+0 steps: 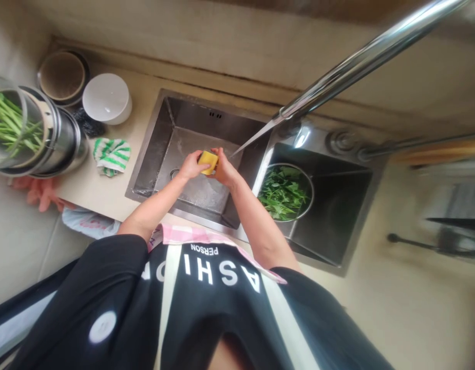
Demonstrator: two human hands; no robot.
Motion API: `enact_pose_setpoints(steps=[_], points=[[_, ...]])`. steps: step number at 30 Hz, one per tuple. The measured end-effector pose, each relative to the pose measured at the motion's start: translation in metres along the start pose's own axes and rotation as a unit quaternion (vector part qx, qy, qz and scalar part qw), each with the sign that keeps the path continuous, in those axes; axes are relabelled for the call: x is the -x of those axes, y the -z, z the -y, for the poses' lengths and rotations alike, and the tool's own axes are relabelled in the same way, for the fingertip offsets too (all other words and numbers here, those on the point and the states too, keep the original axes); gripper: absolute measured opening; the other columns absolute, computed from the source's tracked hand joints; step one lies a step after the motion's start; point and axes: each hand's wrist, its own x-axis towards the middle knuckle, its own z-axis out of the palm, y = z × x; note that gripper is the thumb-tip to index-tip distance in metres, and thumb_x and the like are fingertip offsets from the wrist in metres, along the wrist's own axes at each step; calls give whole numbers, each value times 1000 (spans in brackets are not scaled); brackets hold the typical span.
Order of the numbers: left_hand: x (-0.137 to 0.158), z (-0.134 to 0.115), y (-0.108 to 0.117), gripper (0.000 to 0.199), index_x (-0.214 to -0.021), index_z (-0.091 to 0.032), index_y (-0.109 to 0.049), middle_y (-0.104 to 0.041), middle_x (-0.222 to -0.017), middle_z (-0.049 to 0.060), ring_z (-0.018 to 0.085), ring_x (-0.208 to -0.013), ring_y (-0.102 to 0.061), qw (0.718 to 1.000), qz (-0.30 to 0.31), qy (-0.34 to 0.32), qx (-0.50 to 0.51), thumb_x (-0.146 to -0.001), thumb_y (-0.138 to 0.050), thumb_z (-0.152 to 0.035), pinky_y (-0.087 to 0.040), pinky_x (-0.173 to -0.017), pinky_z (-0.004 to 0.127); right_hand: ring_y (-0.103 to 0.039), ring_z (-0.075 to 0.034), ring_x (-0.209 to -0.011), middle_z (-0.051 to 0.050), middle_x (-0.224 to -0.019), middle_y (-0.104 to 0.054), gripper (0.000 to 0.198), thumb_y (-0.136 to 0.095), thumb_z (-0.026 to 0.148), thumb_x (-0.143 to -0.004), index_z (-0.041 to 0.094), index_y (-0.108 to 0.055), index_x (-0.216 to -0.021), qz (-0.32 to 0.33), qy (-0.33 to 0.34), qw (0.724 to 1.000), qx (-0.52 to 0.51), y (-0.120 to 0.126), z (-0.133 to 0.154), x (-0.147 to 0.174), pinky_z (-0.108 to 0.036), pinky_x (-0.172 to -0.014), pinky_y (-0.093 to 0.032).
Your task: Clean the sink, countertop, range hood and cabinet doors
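Observation:
A yellow sponge [208, 162] is between my hands, over the left basin of the steel sink [145, 169]. My left hand [191, 165] grips its left side, with the thumb across the front face. My right hand [224, 169] closes around the right side, and some of its fingers are hidden behind the sponge. A stream of water [256, 135] slants down from the faucet [318, 85] and falls just to the right of my right hand. The drain [174, 174] shows to the left, below my left hand.
In the right basin stands a round bowl of green leaves [285, 192]. On the left counter are a white bowl [107, 97], a green-striped cloth [112, 155], stacked pots [68, 141] and long green stalks [8, 123]. A blurred dark-handled utensil [414, 241] lies at right.

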Motion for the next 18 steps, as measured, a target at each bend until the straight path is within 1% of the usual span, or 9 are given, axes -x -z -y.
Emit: enact_pose_setpoints(steps=[1, 3, 5, 7, 10, 12, 15, 16, 18], points=[[-2, 1, 8, 25, -94, -18, -68, -74, -96, 7, 30, -104, -74, 1000, 11, 16, 6, -74, -83, -15, -60, -101, 44, -70, -22, -107, -5, -142, -63, 68, -57, 83, -92, 40, -49, -144, -19, 0, 999, 33, 6, -2, 8, -37, -82, -65], [-5, 2, 26, 17, -92, -20, -65, -74, -97, 7, 30, -106, -74, 999, -5, 28, -15, -80, -77, -16, -60, -99, 43, -66, -29, -125, -11, -157, -53, 79, -72, 73, -85, 36, -47, -151, -66, 23, 987, 144, 20, -6, 22, -49, -97, -64], [-5, -3, 42, 19, -82, -23, -61, -73, -97, 8, 33, -117, -72, 996, -50, 18, -74, -78, -77, -13, -57, -104, 44, -63, -34, -131, -18, -152, -56, 81, -82, 56, -77, 26, -56, -147, -111, 67, 956, 263, 31, -9, 34, -56, -110, -58], [-5, -15, 56, 27, -72, -25, -56, -70, -90, 8, 37, -124, -69, 990, -72, -5, -120, -74, -77, -8, -53, -110, 47, -68, -34, -122, -19, -134, -67, 66, -82, 46, -74, 20, -66, -133, -126, 103, 932, 325, 36, -12, 46, -57, -114, -55], [-15, -50, 74, 27, -72, -26, -60, -68, -78, 4, 37, -113, -73, 984, -62, -59, -154, -69, -76, -5, -54, -107, 48, -73, -27, -93, -11, -107, -76, 43, -75, 40, -79, 22, -71, -118, -98, 125, 930, 332, 36, -18, 62, -51, -104, -60], [-31, -89, 86, 26, -86, -25, -69, -72, -85, 3, 33, -106, -75, 981, -46, -123, -145, -71, -76, -6, -57, -105, 45, -73, -24, -81, -8, -99, -77, 36, -72, 38, -82, 23, -72, -115, -82, 127, 931, 334, 35, -23, 69, -47, -94, -63], [-61, -173, 104, 41, -116, -20, -73, -77, -113, 3, 28, -117, -74, 959, -10, -263, -102, -77, -72, -6, -57, -111, 41, -72, -23, -74, -7, -96, -79, 33, -68, 36, -86, 23, -73, -116, -64, 136, 929, 337, 35, -26, 76, -43, -85, -64], [-71, -206, 109, 45, -120, -17, -73, -76, -117, 4, 28, -123, -73, 945, 3, -304, -118, -77, -70, -4, -56, -114, 41, -73, -23, -74, -7, -96, -79, 34, -68, 36, -86, 23, -73, -117, -58, 141, 928, 339, 35, -26, 79, -43, -84, -64], [-91, -273, 113, 41, -116, -8, -71, -73, -114, 4, 30, -131, -70, 910, 18, -346, -226, -77, -64, 2, -53, -114, 44, -73, -24, -75, -8, -98, -80, 36, -67, 38, -87, 23, -74, -119, -49, 149, 926, 343, 35, -23, 84, -44, -84, -64]])
